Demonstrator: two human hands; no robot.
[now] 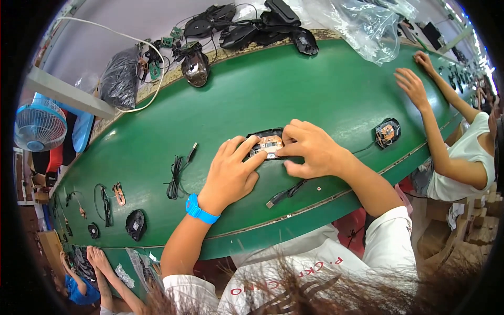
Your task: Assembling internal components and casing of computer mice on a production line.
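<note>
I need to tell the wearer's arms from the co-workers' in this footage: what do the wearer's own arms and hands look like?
Both forearms are bare, with no gloves or rings visible. The left hand has a bright blue band around its wrist. The right hand has a bare wrist. Short white sleeves cover the upper arms.

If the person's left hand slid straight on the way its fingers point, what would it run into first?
The left hand points up and to the right, and its fingers already touch the open mouse base with the copper circuit board. That comes first; the right hand lies just beyond it.
</note>
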